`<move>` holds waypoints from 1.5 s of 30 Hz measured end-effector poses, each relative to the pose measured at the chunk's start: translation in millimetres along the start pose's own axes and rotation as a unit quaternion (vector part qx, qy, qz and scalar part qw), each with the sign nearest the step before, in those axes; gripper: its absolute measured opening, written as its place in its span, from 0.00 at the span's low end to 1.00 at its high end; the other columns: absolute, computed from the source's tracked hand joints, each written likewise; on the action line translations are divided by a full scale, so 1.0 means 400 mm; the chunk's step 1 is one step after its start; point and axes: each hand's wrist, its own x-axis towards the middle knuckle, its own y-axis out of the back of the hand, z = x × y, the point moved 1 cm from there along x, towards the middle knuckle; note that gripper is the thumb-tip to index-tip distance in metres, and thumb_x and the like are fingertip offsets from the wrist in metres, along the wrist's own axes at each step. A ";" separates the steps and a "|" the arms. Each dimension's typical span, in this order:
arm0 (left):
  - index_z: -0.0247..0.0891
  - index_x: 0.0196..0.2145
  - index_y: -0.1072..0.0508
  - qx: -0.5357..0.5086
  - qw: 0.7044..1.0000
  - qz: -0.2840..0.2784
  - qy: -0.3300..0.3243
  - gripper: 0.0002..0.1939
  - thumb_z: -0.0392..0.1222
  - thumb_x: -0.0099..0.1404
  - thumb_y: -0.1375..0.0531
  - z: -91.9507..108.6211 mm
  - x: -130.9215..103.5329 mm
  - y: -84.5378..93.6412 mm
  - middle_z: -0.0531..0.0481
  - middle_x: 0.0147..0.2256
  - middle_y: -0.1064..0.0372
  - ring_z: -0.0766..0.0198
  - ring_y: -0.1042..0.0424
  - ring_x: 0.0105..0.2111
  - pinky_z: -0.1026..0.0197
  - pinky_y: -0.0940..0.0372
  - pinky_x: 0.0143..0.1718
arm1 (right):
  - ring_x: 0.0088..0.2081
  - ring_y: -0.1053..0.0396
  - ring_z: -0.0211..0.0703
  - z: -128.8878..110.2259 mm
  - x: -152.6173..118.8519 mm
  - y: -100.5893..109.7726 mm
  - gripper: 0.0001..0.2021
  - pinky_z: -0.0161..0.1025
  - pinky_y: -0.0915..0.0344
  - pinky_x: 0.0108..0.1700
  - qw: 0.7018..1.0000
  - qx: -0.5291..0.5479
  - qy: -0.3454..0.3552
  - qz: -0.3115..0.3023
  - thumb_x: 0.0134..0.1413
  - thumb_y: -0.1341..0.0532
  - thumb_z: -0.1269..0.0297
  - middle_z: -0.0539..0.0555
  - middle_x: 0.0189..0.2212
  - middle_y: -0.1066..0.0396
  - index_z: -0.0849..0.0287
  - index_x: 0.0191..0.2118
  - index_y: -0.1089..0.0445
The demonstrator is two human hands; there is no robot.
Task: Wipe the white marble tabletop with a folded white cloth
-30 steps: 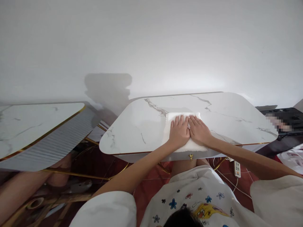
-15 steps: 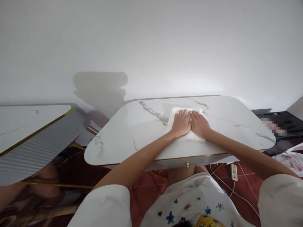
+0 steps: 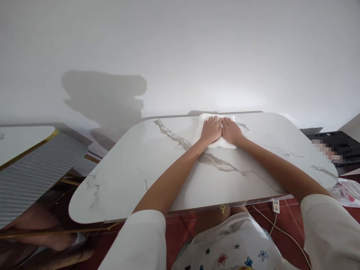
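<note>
Both hands lie flat on a folded white cloth [image 3: 227,143] at the far edge of a white marble-patterned table [image 3: 118,176]. My left hand [image 3: 211,129] presses the cloth's left half, fingers spread and pointing toward the wall. Beside it, my right hand [image 3: 232,131] rests on the right half with its fingers stretched out. The hands touch or nearly touch at the thumbs. Much of the cloth is hidden beneath them.
A grey wall [image 3: 180,56] stands right behind the table. To the left is a second table [image 3: 25,140] with a gold edge and ribbed side. A black appliance [image 3: 341,140] sits at the right. A power strip [image 3: 276,206] with a cord lies on the red floor, and a person's leg [image 3: 42,225] shows lower left.
Both hands have slid the cloth away from me, from the middle of the tabletop to its far edge by the wall. My view has leaned forward.
</note>
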 end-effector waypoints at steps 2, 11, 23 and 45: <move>0.39 0.64 0.43 0.002 1.000 -0.004 -0.001 0.27 0.39 0.68 0.57 -0.012 0.021 -0.006 0.46 0.65 0.49 0.52 0.51 0.65 0.47 0.53 0.63 | 0.67 0.52 0.53 0.004 0.022 -0.005 0.27 0.46 0.54 0.65 1.000 -0.003 -0.003 0.002 0.64 0.58 0.68 0.65 0.66 0.49 0.77 0.65 0.49; 0.38 0.65 0.44 0.008 1.000 -0.006 0.002 0.28 0.38 0.68 0.57 -0.056 0.101 -0.027 0.47 0.66 0.50 0.52 0.52 0.65 0.47 0.53 0.63 | 0.66 0.51 0.54 0.027 0.115 -0.037 0.27 0.49 0.52 0.64 1.000 0.016 -0.002 0.023 0.63 0.57 0.68 0.66 0.66 0.48 0.77 0.65 0.47; 0.41 0.63 0.41 0.024 0.999 -0.003 0.021 0.26 0.37 0.68 0.57 -0.070 0.191 -0.049 0.46 0.64 0.45 0.53 0.47 0.62 0.47 0.50 0.61 | 0.64 0.47 0.53 0.070 0.195 -0.057 0.25 0.46 0.51 0.62 0.999 0.025 0.021 0.041 0.64 0.56 0.69 0.66 0.63 0.42 0.75 0.63 0.43; 0.41 0.65 0.44 0.011 0.999 0.011 -0.036 0.28 0.39 0.68 0.57 0.033 0.120 -0.058 0.47 0.66 0.49 0.53 0.52 0.65 0.47 0.53 0.63 | 0.66 0.51 0.51 0.101 0.047 -0.021 0.26 0.46 0.51 0.64 0.998 -0.006 -0.055 0.033 0.65 0.57 0.67 0.65 0.65 0.47 0.74 0.65 0.47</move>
